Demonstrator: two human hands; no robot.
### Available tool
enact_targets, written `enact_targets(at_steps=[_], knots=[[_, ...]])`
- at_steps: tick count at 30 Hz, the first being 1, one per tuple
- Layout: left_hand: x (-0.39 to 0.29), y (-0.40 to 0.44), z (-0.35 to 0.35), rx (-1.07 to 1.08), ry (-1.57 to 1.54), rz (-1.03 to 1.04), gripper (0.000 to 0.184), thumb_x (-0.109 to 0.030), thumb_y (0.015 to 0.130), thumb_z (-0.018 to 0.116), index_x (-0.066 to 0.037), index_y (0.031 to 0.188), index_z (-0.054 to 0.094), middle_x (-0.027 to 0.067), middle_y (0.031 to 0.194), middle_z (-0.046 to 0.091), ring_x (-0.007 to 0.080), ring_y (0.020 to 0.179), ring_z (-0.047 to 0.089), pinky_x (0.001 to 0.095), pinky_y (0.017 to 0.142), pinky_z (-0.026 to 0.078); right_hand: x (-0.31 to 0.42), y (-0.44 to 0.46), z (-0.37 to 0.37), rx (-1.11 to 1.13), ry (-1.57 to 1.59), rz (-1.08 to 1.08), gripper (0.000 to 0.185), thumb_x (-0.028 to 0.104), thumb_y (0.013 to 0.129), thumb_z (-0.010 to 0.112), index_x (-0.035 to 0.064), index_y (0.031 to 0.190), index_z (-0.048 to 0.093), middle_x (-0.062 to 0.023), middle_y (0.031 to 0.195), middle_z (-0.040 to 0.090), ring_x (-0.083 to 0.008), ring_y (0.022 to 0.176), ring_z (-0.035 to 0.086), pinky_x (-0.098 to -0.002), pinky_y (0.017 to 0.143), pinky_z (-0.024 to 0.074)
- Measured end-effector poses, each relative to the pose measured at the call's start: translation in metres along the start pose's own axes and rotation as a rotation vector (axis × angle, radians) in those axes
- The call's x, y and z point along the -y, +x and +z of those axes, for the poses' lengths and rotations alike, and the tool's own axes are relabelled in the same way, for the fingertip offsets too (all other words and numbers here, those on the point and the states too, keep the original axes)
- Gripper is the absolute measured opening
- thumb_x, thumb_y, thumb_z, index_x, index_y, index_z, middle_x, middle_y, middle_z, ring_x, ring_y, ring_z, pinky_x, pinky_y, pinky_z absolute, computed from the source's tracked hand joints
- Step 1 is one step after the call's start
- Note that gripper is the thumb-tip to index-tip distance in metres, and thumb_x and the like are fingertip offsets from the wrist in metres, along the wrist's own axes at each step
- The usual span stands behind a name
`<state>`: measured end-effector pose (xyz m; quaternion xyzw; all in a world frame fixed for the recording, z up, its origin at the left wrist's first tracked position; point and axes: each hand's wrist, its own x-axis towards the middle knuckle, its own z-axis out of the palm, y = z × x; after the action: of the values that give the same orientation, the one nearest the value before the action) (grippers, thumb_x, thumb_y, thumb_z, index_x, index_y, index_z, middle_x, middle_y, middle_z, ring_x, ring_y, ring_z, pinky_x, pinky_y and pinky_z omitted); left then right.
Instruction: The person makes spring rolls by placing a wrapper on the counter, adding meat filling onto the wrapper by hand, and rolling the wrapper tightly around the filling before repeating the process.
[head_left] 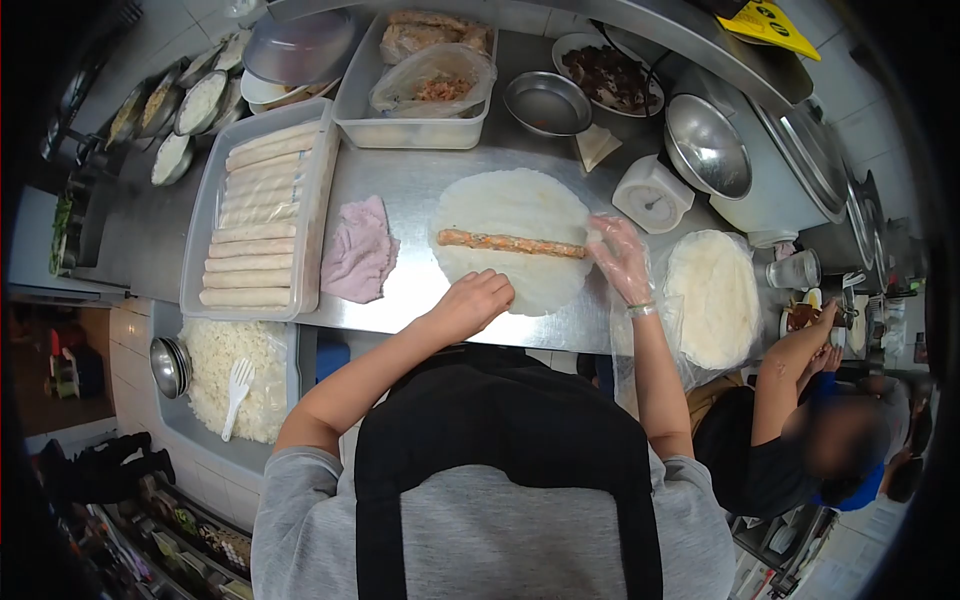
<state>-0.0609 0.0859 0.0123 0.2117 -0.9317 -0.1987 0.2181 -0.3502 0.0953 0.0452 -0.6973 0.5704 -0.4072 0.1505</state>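
A round white wrapper [510,195] lies flat on the steel counter, with a long strip of orange-brown filling [510,243] across its middle. My left hand [478,303] is bare; its fingers are curled together at the wrapper's near edge, and whatever they pinch is too small to make out. At the right end of the filling is my right hand [620,258], in a clear plastic glove, its fingers apart and touching the filling's tip and the wrapper's edge. A stack of wrappers [712,300] rests on plastic to the right.
Left of the wrapper are a pink cloth [360,250] and a tub of white rolls [250,225]. Behind stand a filling tub [410,132], a metal bowl [548,103] and a scale [653,195]. A co-worker's arm [785,375] is at the right.
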Motion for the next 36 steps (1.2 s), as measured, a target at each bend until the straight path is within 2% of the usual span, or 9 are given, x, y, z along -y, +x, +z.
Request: enact_targets(at_steps=[6, 10, 17, 20, 22, 24, 29, 33, 36], knots=[[0.003, -0.008, -0.003, 0.009, -0.14, -0.054, 0.015, -0.013, 0.081, 0.067, -0.007, 0.091, 0.057, 0.0067, 0.094, 0.054, 0.0273, 0.092, 0.053, 0.0395, 0.08, 0.043, 0.031, 0.022, 0.067, 0.135, -0.278, -0.342, 0.026, 0.019, 0.077, 0.071, 0.0093, 0.101, 0.069, -0.0084, 0.096, 0.063, -0.0263, 0.09, 0.059, -0.0388, 0.082, 0.0465], [0.01, -0.013, 0.003, -0.025, -0.204, -0.035, 0.018, -0.012, 0.079, 0.069, -0.008, 0.093, 0.059, 0.0059, 0.097, 0.054, 0.027, 0.094, 0.053, 0.0388, 0.082, 0.043, 0.056, 0.044, 0.112, 0.307, -0.372, -0.37, 0.018, 0.016, 0.078, 0.068, 0.0074, 0.094, 0.07, -0.0074, 0.09, 0.064, -0.027, 0.086, 0.059, -0.0411, 0.077, 0.0473], [0.013, -0.016, 0.007, -0.067, -0.246, -0.025, 0.017, -0.013, 0.08, 0.069, -0.008, 0.093, 0.059, 0.0052, 0.098, 0.054, 0.0258, 0.096, 0.053, 0.0385, 0.084, 0.043, 0.066, 0.052, 0.127, 0.323, -0.381, -0.401, 0.02, 0.017, 0.077, 0.066, 0.0074, 0.094, 0.068, -0.0055, 0.087, 0.061, -0.0244, 0.085, 0.06, -0.0403, 0.079, 0.0476], [0.012, -0.016, 0.005, -0.073, -0.222, -0.011, 0.014, -0.013, 0.082, 0.068, -0.008, 0.092, 0.059, 0.005, 0.098, 0.055, 0.0258, 0.095, 0.053, 0.038, 0.083, 0.043, 0.06, 0.064, 0.117, 0.416, -0.346, -0.395, 0.025, 0.018, 0.081, 0.067, 0.0051, 0.102, 0.068, -0.0073, 0.09, 0.062, -0.0261, 0.089, 0.06, -0.039, 0.083, 0.0475], [0.014, -0.016, 0.006, -0.077, -0.213, -0.004, 0.013, -0.013, 0.083, 0.066, -0.008, 0.091, 0.058, 0.0053, 0.096, 0.055, 0.0262, 0.094, 0.053, 0.0379, 0.083, 0.043, 0.044, 0.072, 0.103, 0.147, 0.051, -0.216, 0.029, 0.019, 0.087, 0.065, 0.0032, 0.11, 0.067, -0.0099, 0.094, 0.063, -0.0266, 0.091, 0.06, -0.0357, 0.085, 0.0463], [0.013, -0.013, 0.008, -0.073, -0.212, 0.022, 0.011, -0.013, 0.084, 0.065, -0.007, 0.091, 0.058, 0.0057, 0.095, 0.055, 0.0266, 0.093, 0.054, 0.0378, 0.082, 0.044, 0.04, 0.075, 0.062, 0.093, 0.193, 0.047, 0.029, 0.019, 0.09, 0.062, 0.0017, 0.113, 0.067, -0.0122, 0.098, 0.063, -0.0257, 0.092, 0.059, -0.034, 0.086, 0.045], [0.014, 0.006, -0.009, -0.093, -0.23, -0.032, 0.009, -0.013, 0.088, 0.061, -0.005, 0.09, 0.056, 0.0096, 0.087, 0.056, 0.0294, 0.087, 0.055, 0.0391, 0.076, 0.046, 0.024, 0.047, -0.006, 0.074, 0.138, 0.105, 0.032, 0.021, 0.091, 0.061, 0.0012, 0.116, 0.065, -0.0125, 0.108, 0.064, -0.0258, 0.101, 0.059, -0.0357, 0.091, 0.0442], [0.018, 0.039, -0.039, -0.145, -0.243, -0.138, 0.009, -0.014, 0.091, 0.056, -0.005, 0.091, 0.054, 0.0127, 0.084, 0.058, 0.0321, 0.081, 0.059, 0.042, 0.07, 0.047, 0.029, 0.015, -0.018, 0.328, 0.126, 0.05, 0.053, 0.033, 0.086, 0.066, 0.0041, 0.13, 0.057, -0.0133, 0.129, 0.058, -0.0294, 0.122, 0.052, -0.0384, 0.106, 0.0371], [0.029, 0.066, -0.052, -0.206, -0.207, -0.19, 0.008, -0.014, 0.091, 0.056, -0.006, 0.092, 0.054, 0.0125, 0.078, 0.06, 0.0323, 0.076, 0.059, 0.0426, 0.066, 0.047, 0.036, 0.008, 0.003, 0.287, -0.029, 0.014, 0.049, 0.028, 0.081, 0.07, 0.0015, 0.122, 0.06, -0.0147, 0.125, 0.06, -0.0313, 0.119, 0.054, -0.0396, 0.103, 0.0391]])
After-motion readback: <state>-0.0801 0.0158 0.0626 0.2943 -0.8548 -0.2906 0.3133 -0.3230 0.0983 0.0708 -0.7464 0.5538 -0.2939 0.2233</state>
